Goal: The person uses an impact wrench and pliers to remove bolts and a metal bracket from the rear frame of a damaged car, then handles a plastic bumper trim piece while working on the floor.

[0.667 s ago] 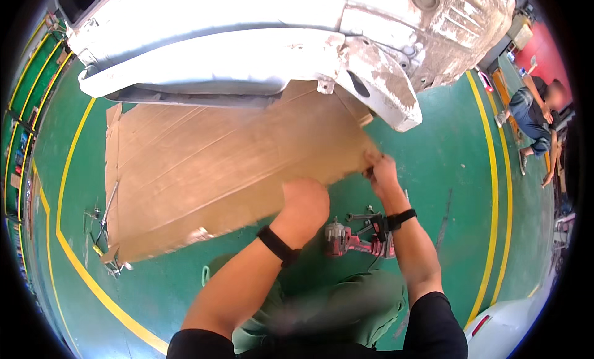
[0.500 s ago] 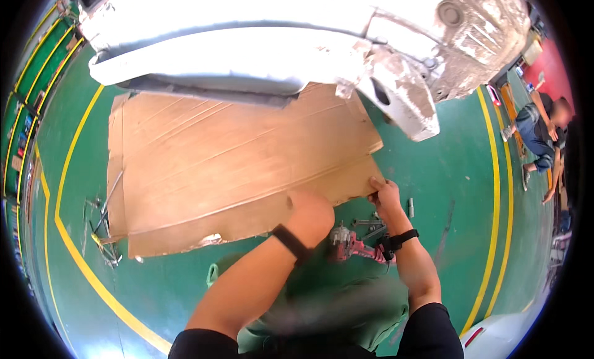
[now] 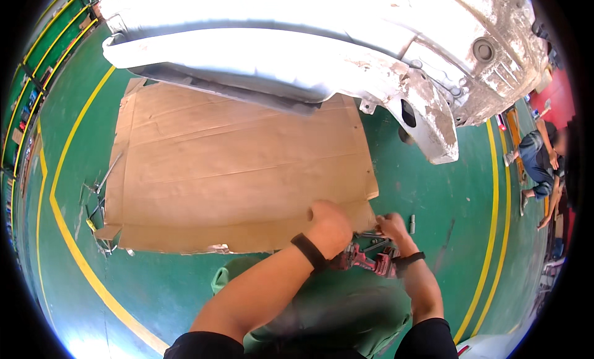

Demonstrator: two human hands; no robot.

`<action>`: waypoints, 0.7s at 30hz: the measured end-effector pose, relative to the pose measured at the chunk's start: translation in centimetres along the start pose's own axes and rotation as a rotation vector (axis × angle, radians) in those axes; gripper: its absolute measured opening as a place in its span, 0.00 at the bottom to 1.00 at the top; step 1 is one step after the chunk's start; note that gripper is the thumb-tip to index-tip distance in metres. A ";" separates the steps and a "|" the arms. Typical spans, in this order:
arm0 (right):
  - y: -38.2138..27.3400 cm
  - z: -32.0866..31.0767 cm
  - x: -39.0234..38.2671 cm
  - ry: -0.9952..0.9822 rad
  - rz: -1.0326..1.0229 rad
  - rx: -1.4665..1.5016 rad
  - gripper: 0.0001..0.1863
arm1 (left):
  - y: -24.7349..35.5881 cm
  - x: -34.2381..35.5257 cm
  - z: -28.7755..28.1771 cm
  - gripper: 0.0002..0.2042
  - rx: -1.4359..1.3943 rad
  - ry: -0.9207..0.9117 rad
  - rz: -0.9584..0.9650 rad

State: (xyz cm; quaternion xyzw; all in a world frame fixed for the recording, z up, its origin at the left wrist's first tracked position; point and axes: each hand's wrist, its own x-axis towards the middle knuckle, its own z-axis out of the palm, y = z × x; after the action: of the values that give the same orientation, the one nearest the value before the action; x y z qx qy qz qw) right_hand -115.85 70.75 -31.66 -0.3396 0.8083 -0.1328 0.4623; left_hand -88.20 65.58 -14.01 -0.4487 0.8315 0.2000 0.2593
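Note:
A large brown cardboard sheet lies on the green floor, its near edge close to me. My right hand pinches its near right corner between thumb and fingers. My left hand is curled like a fist over the near edge, slightly blurred. Its back hides the fingertips, so I cannot make out what they hold. Between my wrists lies a red cordless power tool, partly covered by the left hand. Several metal tools lie just beyond it, and a small silver cylinder lies right of my right hand.
A worn white vehicle body overhangs the far part of the cardboard. Thin metal pieces lie by its left edge. Shelving stands far left. A person sits at the far right, beyond yellow floor lines.
The view has shifted, so the vehicle body sits further right and lower. The cardboard's near right corner is lower in view, nearer the tools, with my right hand still on it.

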 end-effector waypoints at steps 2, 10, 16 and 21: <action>-2.1 -3.2 -1.1 0.378 -0.467 -0.215 0.15 | -0.4 0.1 0.2 0.12 -0.024 0.020 -0.022; -18.4 -13.1 -18.9 0.947 -1.288 0.348 0.09 | -0.4 3.0 3.1 0.20 -0.180 0.496 0.008; -26.0 -11.7 -21.2 0.924 -1.293 -0.013 0.08 | -0.5 4.2 0.2 0.14 -0.635 0.800 0.185; -29.7 -10.3 -17.7 0.964 -1.063 -0.259 0.15 | -3.6 2.9 -3.3 0.06 -0.845 1.155 0.335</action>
State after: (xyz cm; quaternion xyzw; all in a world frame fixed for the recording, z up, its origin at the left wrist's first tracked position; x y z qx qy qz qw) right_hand -105.75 59.80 1.24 -0.6420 0.6573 -0.3774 -0.1158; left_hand -87.39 59.96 -13.54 -0.4110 0.7450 0.2722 -0.4494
